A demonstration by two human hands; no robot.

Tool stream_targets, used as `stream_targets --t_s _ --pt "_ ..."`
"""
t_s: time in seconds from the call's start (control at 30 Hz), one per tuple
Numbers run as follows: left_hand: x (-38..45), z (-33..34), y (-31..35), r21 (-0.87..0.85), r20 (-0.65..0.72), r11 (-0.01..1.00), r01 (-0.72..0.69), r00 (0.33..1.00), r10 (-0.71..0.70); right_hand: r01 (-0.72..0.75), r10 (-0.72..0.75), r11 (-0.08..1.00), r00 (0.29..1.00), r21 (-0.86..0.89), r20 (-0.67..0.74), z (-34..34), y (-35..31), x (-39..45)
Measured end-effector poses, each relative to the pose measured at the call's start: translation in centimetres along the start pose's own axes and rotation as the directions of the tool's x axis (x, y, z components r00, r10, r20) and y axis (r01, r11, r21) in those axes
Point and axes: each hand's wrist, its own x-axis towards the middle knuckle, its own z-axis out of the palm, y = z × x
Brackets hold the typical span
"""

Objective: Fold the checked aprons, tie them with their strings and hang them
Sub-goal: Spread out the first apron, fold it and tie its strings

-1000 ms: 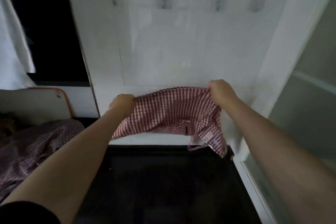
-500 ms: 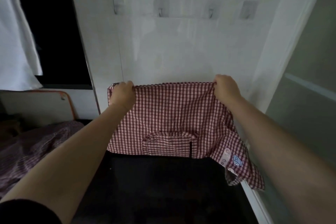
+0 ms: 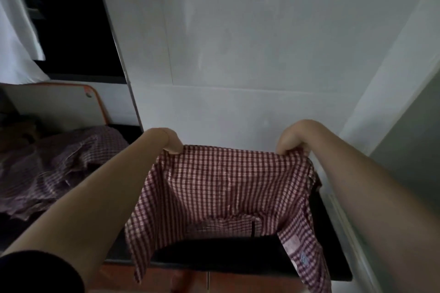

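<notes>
Surroundings: a white wall [image 3: 250, 43] rises directly behind the dark counter [image 3: 238, 261]. On the counter's left part lies a heap of checked cloth [image 3: 54, 164], crumpled, well apart from the hands. Behind the heap a white board with an orange rim [image 3: 59, 104] leans upright. A white cloth [image 3: 16, 38] hangs at the upper left. No containers in view.

Task item: the red-checked apron [image 3: 226, 192] is spread over the counter, its near edge and right corner hanging past the front.

Hands: both arms are extended forward. The left hand [image 3: 170, 141] pinches the apron's far left corner with curled fingers; the right hand [image 3: 291, 138] grips the far right corner likewise.
</notes>
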Motion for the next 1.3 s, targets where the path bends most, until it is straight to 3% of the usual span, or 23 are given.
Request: stream_targets --t_s 0.1,0.2,0.33,0.43,0.53,0.63,0.77,0.87,0.97,1.03,1.13,1.23,1.3 --pt "5.1 4.1 -0.7 0.041 -0.07 0.999 -0.02 0.997 0.023 0.012 -0.097 0.968 0.939 -0.252 -0.329 1.7 -2.3 4.9" --pt "9.9 9.0 -0.9 0.034 -0.141 0.998 -0.051 0.988 0.056 0.05 -0.148 0.981 0.818 -0.187 -0.556 4.8 -3.5 11.3" --pt "15.3 16.2 -1.1 0.028 -0.095 0.996 -0.086 0.992 0.089 0.115 -0.201 0.979 0.697 -0.169 -0.689 10.4 -6.0 18.1" --pt "16.9 18.4 -0.9 0.031 -0.17 0.985 -0.169 0.97 0.172 0.218 -0.329 0.944 0.708 -0.249 -0.625 14.2 -8.9 20.5" --pt "18.8 19.6 -1.0 0.035 -0.193 0.972 -0.233 0.953 0.236 0.324 -0.359 0.933 0.846 -0.154 -0.394 17.5 -11.9 22.4" --pt "20.4 19.6 -2.2 0.146 -0.095 0.957 -0.251 0.959 0.266 0.218 -0.236 0.971 0.945 -0.099 -0.225 19.8 -13.7 24.1" --pt "22.2 18.3 -4.4 0.357 0.072 0.923 -0.14 0.99 0.123 0.116 -0.142 0.986 0.961 -0.121 -0.239 20.4 -15.0 24.7" --pt "23.2 16.9 -5.0 0.382 0.008 0.921 -0.072 0.997 0.075 0.07 -0.089 0.992 0.976 -0.103 -0.196 19.8 -15.8 24.9" --pt "23.8 15.9 -5.4 0.377 -0.187 0.924 -0.066 0.972 0.145 0.026 -0.039 0.997 0.982 -0.072 -0.187 19.8 -16.3 25.2" --pt "23.9 16.5 -5.5 0.367 -0.245 0.926 -0.087 0.952 0.187 0.003 -0.019 0.997 0.979 -0.079 -0.204 20.1 -16.5 25.3" --pt "23.4 18.9 -4.7 0.336 -0.266 0.902 -0.27 0.892 0.366 -0.022 0.004 0.997 0.974 -0.078 -0.225 20.5 -16.7 25.5" --pt "21.9 22.2 -3.2 0.152 -0.094 0.869 -0.471 0.869 0.487 -0.015 0.004 0.999 0.972 -0.046 -0.235 20.8 -16.6 25.4" --pt "21.2 24.1 -2.9 0.057 0.11 0.894 -0.444 0.893 0.436 0.0 -0.002 1.0 0.975 -0.011 -0.223 21.0 -16.3 25.1"
